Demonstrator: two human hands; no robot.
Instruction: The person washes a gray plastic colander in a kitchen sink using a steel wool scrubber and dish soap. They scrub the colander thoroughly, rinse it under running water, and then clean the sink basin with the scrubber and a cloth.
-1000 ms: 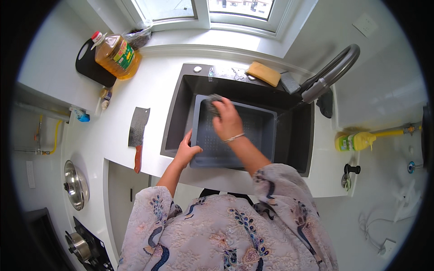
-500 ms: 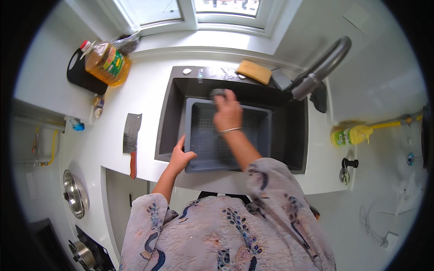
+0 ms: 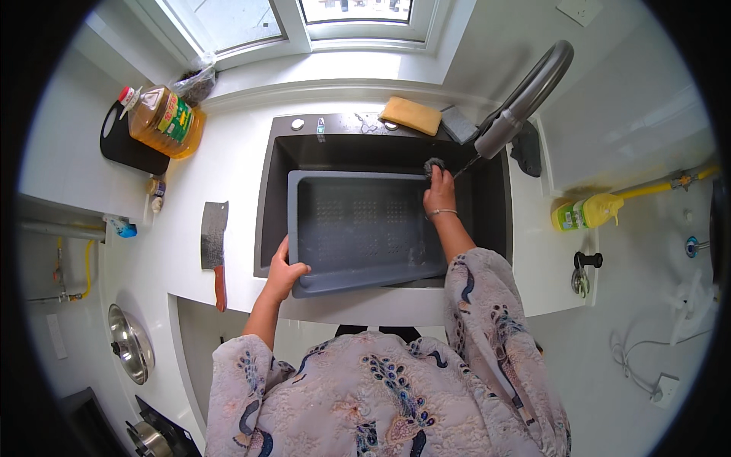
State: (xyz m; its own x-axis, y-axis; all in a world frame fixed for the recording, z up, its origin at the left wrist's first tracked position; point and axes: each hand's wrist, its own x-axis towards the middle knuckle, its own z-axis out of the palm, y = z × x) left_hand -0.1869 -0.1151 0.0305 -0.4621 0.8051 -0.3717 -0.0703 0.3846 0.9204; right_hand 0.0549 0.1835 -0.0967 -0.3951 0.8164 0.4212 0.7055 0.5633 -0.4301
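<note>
And across goes the right hand (image 3: 439,195)! Half a second ago it is over the far rim left of the middle; now it is out at the far right corner, just below the spout of the tap (image 3: 518,114), with its fingers closed on a dark scourer (image 3: 433,165). The left hand (image 3: 283,276) keeps its place, clamped on the left wall of the grey tray (image 3: 365,217), thumb over the rim. The whole scene slides a little left, sink (image 3: 491,228) and cleaver (image 3: 215,236) included, so the camera has turned too.

The tray is in the dark sink, open side up, its long axis running left to right, its near edge rising slightly toward the right. At the near left corner it overlaps the sink's front edge in this view.

Now the hard part: the right forearm and sleeve (image 3: 478,278) cover the tray's right end, and the left fingers vanish behind its outer wall. The underside is hidden, so whether it sits on the sink floor or tips up in the grip, I can't fairly say.
</note>
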